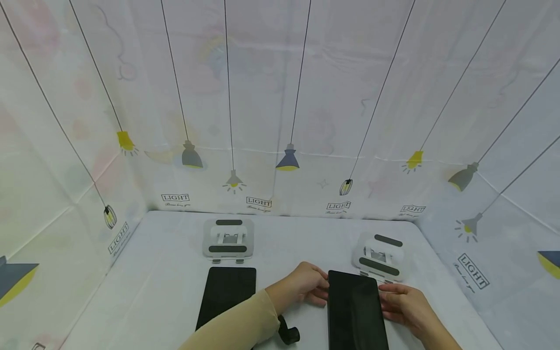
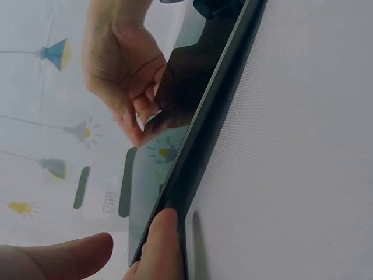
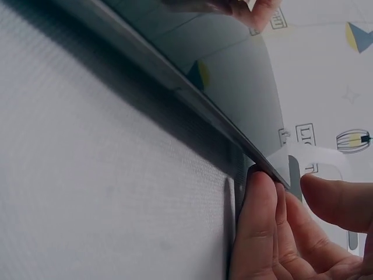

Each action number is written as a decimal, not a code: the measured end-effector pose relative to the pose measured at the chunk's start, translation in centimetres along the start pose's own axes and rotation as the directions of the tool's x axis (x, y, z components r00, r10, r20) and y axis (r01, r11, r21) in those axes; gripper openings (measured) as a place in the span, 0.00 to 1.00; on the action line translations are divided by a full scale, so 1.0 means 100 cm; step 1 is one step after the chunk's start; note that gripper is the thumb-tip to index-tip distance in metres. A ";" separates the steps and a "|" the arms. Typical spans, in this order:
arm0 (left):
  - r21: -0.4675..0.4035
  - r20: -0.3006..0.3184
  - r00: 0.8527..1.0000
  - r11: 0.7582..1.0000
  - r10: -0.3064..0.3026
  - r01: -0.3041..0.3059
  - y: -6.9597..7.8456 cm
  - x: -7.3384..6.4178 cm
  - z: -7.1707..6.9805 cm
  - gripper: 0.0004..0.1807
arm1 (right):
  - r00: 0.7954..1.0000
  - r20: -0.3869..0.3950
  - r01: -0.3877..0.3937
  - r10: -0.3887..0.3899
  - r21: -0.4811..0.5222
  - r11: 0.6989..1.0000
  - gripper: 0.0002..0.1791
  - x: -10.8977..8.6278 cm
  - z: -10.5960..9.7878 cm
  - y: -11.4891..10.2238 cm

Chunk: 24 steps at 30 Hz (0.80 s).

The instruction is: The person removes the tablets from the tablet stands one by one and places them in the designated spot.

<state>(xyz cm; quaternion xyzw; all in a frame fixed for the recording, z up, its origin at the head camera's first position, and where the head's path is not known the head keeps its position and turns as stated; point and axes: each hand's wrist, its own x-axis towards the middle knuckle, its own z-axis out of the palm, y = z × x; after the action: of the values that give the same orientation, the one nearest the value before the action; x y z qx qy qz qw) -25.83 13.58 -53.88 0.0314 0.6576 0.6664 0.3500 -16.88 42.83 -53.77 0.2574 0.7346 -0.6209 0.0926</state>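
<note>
A black tablet point(image 1: 356, 311) lies face up between my two hands at the front right of the table. On its left edge rest the fingers of my left hand point(image 1: 304, 283); in the left wrist view the thumb stands apart from the tablet's side point(image 2: 192, 131). The right hand point(image 1: 404, 306) touches the opposite edge near the far corner. In the right wrist view its fingertips point(image 3: 260, 189) meet the tablet's rim from the side and below, with the thumb off the glass. A grey-white folding stand point(image 1: 378, 266) with dark pads lies just beyond the tablet.
Left of the sleeve point(image 1: 236, 323) lies a second black tablet point(image 1: 227, 287), partly covered by that arm. Behind it sits another grey-white stand point(image 1: 228, 249). A black rounded object point(image 1: 288, 334) shows beside the left forearm. Printed cloth walls point(image 1: 280, 97) enclose the white table.
</note>
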 end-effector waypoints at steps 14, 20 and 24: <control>0.078 0.002 1.000 0.997 -0.012 0.012 0.001 -0.004 -0.001 0.12 | 1.000 -0.003 -0.010 0.010 -0.031 0.999 0.20 -0.007 0.001 -0.001; 0.072 0.005 1.000 0.997 -0.013 0.013 0.000 -0.003 -0.002 0.13 | 1.000 0.030 0.001 0.000 -0.035 0.999 0.24 -0.009 -0.001 -0.001; 0.067 0.007 1.000 0.998 -0.018 0.018 0.000 -0.004 -0.002 0.13 | 0.999 0.032 -0.007 0.009 -0.055 0.998 0.25 -0.009 -0.002 -0.001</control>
<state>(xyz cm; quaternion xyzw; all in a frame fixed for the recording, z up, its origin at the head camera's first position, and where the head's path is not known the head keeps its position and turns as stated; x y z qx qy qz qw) -25.63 13.17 -53.76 0.0395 0.6784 0.6408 0.3572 -16.11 42.73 -53.25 0.2477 0.7488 -0.6041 0.1138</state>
